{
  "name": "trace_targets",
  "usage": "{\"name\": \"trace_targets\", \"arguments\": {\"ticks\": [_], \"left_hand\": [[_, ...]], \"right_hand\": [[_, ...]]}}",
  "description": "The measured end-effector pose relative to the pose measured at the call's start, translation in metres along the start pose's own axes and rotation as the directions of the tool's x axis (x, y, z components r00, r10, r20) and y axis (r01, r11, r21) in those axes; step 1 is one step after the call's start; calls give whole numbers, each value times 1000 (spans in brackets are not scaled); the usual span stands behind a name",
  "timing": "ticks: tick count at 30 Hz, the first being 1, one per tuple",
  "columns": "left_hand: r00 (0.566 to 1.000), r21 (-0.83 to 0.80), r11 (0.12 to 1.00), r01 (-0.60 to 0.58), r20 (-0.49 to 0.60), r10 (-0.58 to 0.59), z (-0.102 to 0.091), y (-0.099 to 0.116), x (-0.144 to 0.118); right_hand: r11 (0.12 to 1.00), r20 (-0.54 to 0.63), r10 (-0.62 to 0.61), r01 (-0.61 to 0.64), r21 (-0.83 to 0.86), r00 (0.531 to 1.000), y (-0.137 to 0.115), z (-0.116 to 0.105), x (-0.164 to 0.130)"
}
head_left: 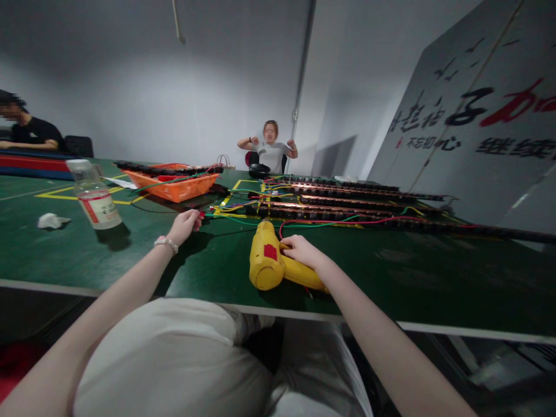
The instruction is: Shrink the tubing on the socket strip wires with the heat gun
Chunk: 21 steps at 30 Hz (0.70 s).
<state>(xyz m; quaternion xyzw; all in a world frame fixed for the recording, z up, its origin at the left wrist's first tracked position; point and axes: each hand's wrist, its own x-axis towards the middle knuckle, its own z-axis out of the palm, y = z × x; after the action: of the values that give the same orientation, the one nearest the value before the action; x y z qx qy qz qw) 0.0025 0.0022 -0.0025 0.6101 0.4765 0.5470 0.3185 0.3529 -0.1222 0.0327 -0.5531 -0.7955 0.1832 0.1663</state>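
Heat gun (pixel 270 263), yellow, lies on the green table (pixel 391 272) under the right hand (pixel 301 250), whose fingers close over its handle. Left hand (pixel 186 225), ahead and left, seems to pinch a red wire end (pixel 202 215); a bottle (pixel 94 197) stands farther left.
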Motion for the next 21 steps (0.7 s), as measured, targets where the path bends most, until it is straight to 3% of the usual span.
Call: {"name": "trace_targets", "arguments": {"ticks": [6,21], "left_hand": [[1000,-13,1000,6,-6,-6,0,-3,1],[1000,27,1000,-2,3,2,2,4,-2]], "right_hand": [[999,3,-45,45,-23,999,-10,7,12],[962,-8,-240,236,-139,971,-80,42,60]]}}
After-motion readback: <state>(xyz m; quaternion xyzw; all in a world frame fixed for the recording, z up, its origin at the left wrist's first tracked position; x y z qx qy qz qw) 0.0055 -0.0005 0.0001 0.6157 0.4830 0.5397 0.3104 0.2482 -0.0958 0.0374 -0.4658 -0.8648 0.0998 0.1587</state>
